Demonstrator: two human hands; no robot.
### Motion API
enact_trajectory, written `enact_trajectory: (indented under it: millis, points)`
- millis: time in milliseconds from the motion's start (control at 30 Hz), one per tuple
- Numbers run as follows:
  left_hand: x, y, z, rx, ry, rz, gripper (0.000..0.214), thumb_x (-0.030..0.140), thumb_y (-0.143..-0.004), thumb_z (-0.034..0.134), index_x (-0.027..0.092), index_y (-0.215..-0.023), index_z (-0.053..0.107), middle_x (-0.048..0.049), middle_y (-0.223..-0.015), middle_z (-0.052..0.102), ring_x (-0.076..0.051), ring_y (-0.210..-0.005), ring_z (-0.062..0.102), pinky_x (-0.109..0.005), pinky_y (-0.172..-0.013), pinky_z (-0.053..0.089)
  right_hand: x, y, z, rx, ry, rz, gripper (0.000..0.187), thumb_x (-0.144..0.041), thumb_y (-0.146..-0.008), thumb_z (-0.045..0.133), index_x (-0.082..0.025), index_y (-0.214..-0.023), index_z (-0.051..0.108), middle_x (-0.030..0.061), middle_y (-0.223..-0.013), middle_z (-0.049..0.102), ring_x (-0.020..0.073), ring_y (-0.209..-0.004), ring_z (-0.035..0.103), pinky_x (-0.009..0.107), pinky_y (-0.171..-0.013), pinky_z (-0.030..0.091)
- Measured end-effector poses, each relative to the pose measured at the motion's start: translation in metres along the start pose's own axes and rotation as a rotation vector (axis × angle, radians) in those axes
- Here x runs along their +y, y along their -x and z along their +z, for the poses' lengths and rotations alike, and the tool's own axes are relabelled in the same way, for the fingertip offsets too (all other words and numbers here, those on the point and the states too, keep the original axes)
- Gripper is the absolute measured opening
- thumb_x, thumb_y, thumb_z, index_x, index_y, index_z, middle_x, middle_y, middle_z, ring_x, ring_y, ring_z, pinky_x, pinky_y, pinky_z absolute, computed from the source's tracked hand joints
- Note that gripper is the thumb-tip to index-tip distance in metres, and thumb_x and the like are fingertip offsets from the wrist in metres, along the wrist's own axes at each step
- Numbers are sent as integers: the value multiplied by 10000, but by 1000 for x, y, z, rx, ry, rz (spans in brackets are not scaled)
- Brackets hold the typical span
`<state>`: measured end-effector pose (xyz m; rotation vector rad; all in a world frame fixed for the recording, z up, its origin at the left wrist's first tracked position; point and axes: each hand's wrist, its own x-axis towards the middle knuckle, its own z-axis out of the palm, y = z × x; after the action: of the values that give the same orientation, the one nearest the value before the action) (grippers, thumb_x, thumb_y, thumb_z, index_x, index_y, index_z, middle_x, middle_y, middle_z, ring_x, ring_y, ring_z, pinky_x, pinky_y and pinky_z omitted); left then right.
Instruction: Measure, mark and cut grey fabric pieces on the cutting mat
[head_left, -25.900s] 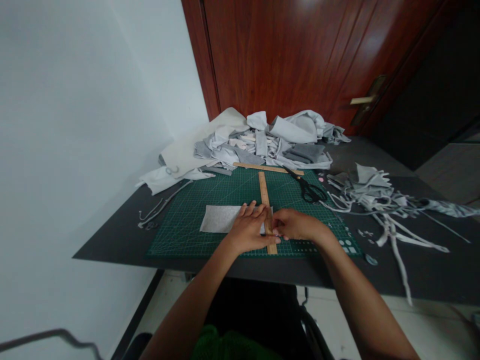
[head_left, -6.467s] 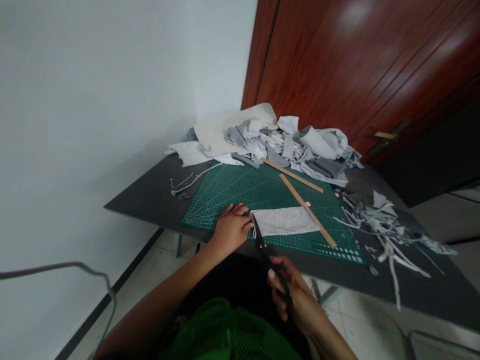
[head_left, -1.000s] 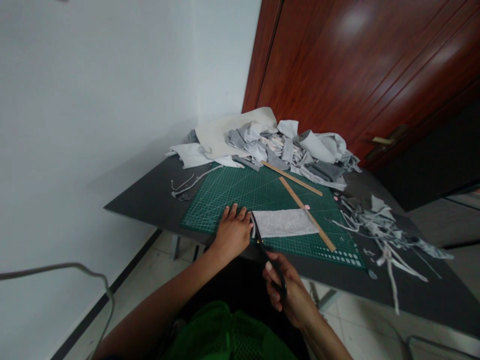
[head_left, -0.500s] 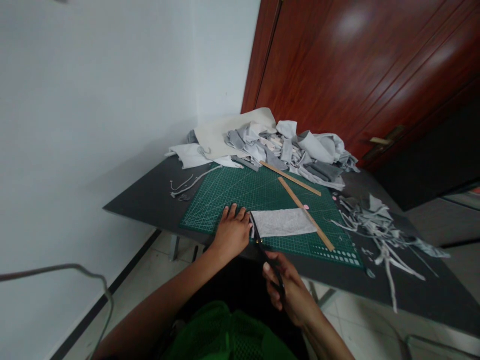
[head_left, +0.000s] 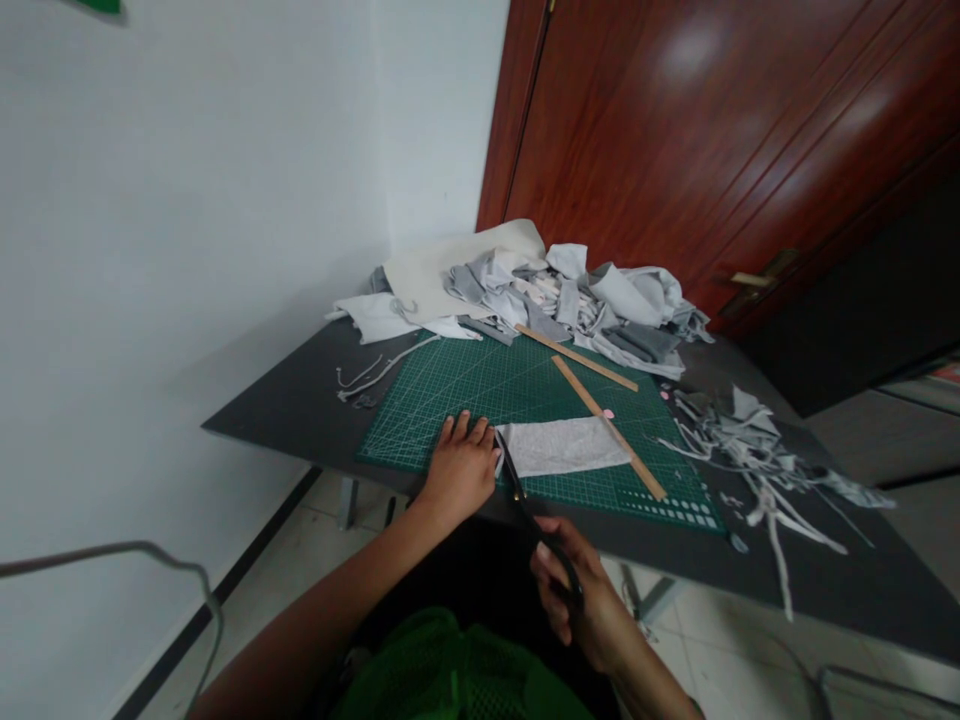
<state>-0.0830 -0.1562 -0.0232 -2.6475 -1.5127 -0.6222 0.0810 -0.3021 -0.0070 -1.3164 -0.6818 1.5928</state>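
A light grey fabric rectangle (head_left: 566,446) lies on the green cutting mat (head_left: 480,385). My left hand (head_left: 459,466) lies flat on the mat, fingers stretched, pressing at the fabric's left end. My right hand (head_left: 574,595), below the table edge, grips the handles of black scissors (head_left: 525,502), whose blades reach up to the fabric's left edge beside my left hand. A wooden ruler (head_left: 609,426) lies diagonally along the fabric's right end.
A second wooden ruler (head_left: 576,357) lies further back on the mat. A heap of grey and white cloth (head_left: 540,290) covers the table's far side. Cut strips and scraps (head_left: 757,450) lie at the right, thin trimmings (head_left: 371,375) at the left. A brown door stands behind.
The scissor blades have edged slightly further along the fabric's left edge. My left hand stays pressed on the mat. The view has shifted a little.
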Motion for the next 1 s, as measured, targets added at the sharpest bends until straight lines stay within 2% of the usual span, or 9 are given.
enact_trajectory:
  millis: [233,333,400,500,667,733,867,933,1000]
  points:
    - [1,0,-6,-27,4,13,431,292,-1047,472,128,-1423,604,-147,-1503,584,-366,-1461,459,-562,-1222,342,-2,22,-28,10,11,-57,634,-631,-751,838,-271,-1187,550,-86,-698,524,24,-367,340,133,-287,289]
    - [1,3,-11,-41,48,225,456,354,-1038,535,223,-1474,561,-111,-1611,468,-317,-1542,348,-528,-1255,298,-5,16,-41,86,151,-133,607,-627,-782,815,-261,-1186,547,-90,-664,534,30,-345,340,144,-300,277]
    - [1,5,-12,-67,79,345,424,411,-1021,587,246,-1410,613,-93,-1577,514,-285,-1533,371,-484,-1260,300,-6,7,-51,147,268,-180,598,-638,-781,800,-248,-1165,559,-82,-638,547,51,-334,355,170,-303,271]
    - [1,6,-11,-64,101,279,330,405,-1012,615,206,-1262,695,-95,-1381,678,-271,-1402,537,-443,-1202,394,-10,-5,-68,249,533,-287,529,-571,-811,767,-226,-1175,599,-35,-665,607,115,-396,461,235,-366,342]
    - [1,6,-8,-7,84,94,257,334,-1025,588,190,-1188,723,-96,-1302,717,-284,-1336,585,-459,-1157,441,-19,-13,-81,317,1016,-385,501,-414,-853,651,-185,-1296,602,0,-670,642,240,-598,652,326,-569,441]
    - [1,6,-10,-21,76,109,332,349,-1017,602,184,-1294,683,-115,-1417,652,-303,-1412,520,-474,-1183,413,-20,-14,-78,321,1069,-377,581,-400,-860,614,-170,-1390,549,-9,-645,628,248,-573,646,327,-554,413]
    - [0,4,-16,-103,99,340,525,442,-1010,616,286,-1504,528,-42,-1665,395,-324,-1592,223,-543,-1290,213,-21,-16,-73,291,1130,-401,613,-396,-886,575,-159,-1449,528,2,-638,636,247,-540,630,327,-538,374]
    - [-2,3,-15,-162,121,364,529,483,-1022,588,288,-1509,523,-14,-1639,441,-303,-1589,238,-521,-1305,184,-21,-17,-72,282,1168,-403,616,-401,-894,556,-128,-1445,534,14,-641,638,252,-548,635,332,-544,376]
    - [-4,1,-13,-181,132,291,582,543,-999,603,253,-1500,538,-28,-1594,505,-311,-1569,293,-502,-1300,221,-21,-18,-73,274,1199,-398,631,-409,-897,535,-96,-1444,529,19,-639,634,257,-559,640,337,-552,384]
